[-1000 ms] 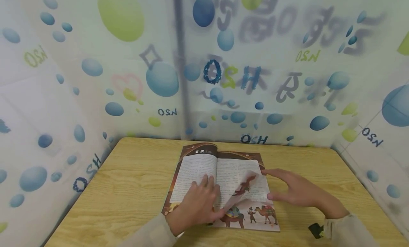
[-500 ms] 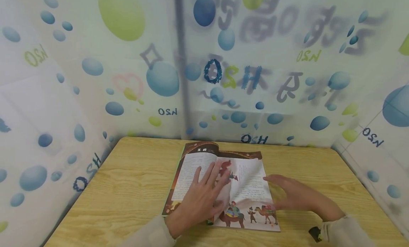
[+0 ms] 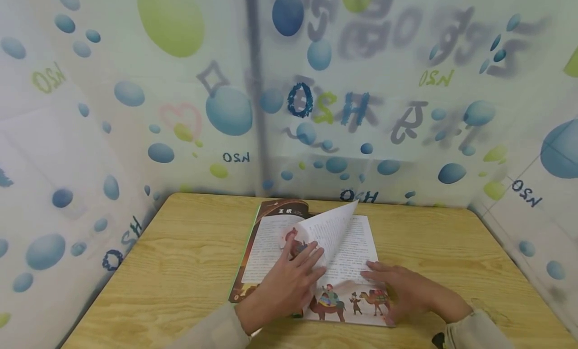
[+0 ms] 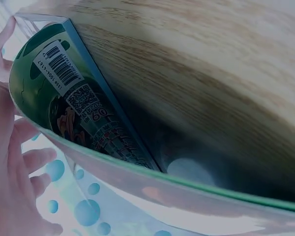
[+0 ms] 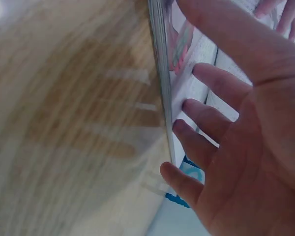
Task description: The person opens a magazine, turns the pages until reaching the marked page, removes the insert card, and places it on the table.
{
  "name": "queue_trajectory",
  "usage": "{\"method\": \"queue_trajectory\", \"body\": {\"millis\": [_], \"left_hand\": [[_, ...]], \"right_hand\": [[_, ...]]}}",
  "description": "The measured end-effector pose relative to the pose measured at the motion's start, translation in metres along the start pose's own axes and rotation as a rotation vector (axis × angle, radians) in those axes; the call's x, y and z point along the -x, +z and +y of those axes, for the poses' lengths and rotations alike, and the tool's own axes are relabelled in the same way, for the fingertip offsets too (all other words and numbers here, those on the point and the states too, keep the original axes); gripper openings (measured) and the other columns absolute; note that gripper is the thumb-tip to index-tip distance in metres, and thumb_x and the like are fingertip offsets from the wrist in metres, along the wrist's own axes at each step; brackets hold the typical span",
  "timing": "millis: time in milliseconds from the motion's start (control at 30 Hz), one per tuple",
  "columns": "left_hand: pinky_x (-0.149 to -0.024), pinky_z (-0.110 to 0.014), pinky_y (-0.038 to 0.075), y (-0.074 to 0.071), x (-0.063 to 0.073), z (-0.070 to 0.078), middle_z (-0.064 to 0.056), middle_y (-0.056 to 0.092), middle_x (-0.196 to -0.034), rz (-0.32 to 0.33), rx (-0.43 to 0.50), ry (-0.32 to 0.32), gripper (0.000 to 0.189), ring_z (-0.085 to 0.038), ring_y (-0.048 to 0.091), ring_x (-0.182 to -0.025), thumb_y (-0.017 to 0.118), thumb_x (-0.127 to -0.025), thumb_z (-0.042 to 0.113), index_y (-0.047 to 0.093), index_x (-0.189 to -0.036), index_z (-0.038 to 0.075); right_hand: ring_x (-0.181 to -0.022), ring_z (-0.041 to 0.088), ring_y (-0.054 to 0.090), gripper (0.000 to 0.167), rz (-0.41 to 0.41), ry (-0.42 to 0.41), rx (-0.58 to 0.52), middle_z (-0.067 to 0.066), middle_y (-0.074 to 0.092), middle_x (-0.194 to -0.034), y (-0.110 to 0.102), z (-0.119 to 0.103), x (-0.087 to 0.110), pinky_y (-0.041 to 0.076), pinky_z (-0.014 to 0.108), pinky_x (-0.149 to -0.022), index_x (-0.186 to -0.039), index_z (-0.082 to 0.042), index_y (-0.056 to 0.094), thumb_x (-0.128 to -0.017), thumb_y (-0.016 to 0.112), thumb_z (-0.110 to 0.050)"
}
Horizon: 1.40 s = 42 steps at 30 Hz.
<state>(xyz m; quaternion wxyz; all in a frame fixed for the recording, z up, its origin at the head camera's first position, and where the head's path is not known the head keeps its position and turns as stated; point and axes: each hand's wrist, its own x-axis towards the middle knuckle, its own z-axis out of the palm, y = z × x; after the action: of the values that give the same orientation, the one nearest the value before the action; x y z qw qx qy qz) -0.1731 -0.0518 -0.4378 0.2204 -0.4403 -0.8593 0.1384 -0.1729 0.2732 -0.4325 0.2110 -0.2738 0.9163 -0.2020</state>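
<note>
An illustrated magazine (image 3: 358,268) lies spread on the table, with camels drawn along its lower right page. One curled leaf (image 3: 336,228) stands up from the middle, its top corner pointing to the back. My left hand (image 3: 289,286) rests on that leaf near the spine, fingers extended. In the left wrist view the green back cover (image 4: 32,93) with a barcode bows up beside the left hand (image 4: 14,167). At the right edge is my right hand (image 3: 408,291), its relaxed fingertips on the page. The right wrist view has the right hand (image 5: 250,132) along the page edges (image 5: 162,78).
The magazine is on a wood-grain table (image 3: 198,238). Pale curtains (image 3: 393,128) printed with blue and green bubbles surround its back and sides. A small dark object (image 3: 438,340) sits by the right sleeve (image 3: 478,331).
The leaf has swung from the right page toward the left and now stands curled under my left hand. My right hand has moved left onto the page edge.
</note>
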Motion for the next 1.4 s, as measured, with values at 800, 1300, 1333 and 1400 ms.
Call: {"method": "queue_trajectory", "body": {"millis": [800,1300,1333,1400], "left_hand": [[-0.105,-0.063,0.036,-0.0052,-0.0013,0.0025,-0.009,0.049,-0.148,-0.095,0.122,-0.063,0.04,-0.027,0.038,-0.142,0.059,-0.085,0.042,0.063,-0.115,0.017],[-0.087,-0.065,0.047,-0.0028,0.0025,-0.001,-0.011,0.053,-0.143,-0.219,0.309,-0.161,0.04,-0.031,0.045,-0.136,0.057,-0.089,0.041,0.067,-0.117,0.014],[-0.086,-0.066,0.047,-0.0028,0.0026,-0.0014,-0.011,0.053,-0.143,-0.224,0.318,-0.167,0.039,-0.031,0.045,-0.136,0.058,-0.09,0.041,0.067,-0.117,0.013],[-0.086,-0.066,0.047,-0.0028,0.0028,-0.002,-0.011,0.053,-0.143,-0.236,0.333,-0.179,0.04,-0.032,0.045,-0.135,0.058,-0.09,0.041,0.066,-0.117,0.013]], "right_hand": [[-0.137,0.044,0.04,0.1,0.02,-0.025,0.054,0.015,0.037,-0.156,0.0023,0.0006,0.0004,0.039,0.065,-0.1,-0.148,-0.015,0.049,-0.063,0.089,-0.05],[-0.137,0.047,0.039,0.101,0.026,-0.025,0.044,0.015,0.035,-0.157,0.0019,0.0013,0.0009,0.038,0.068,-0.099,-0.149,-0.015,0.048,-0.064,0.086,-0.054],[-0.137,0.047,0.038,0.101,0.027,-0.025,0.043,0.015,0.035,-0.157,0.0018,0.0013,0.0012,0.037,0.069,-0.099,-0.149,-0.015,0.047,-0.064,0.085,-0.054],[-0.137,0.047,0.038,0.1,0.026,-0.017,0.04,0.014,0.035,-0.158,0.0019,0.0013,0.0014,0.036,0.069,-0.1,-0.149,-0.016,0.048,-0.064,0.085,-0.055]]}}
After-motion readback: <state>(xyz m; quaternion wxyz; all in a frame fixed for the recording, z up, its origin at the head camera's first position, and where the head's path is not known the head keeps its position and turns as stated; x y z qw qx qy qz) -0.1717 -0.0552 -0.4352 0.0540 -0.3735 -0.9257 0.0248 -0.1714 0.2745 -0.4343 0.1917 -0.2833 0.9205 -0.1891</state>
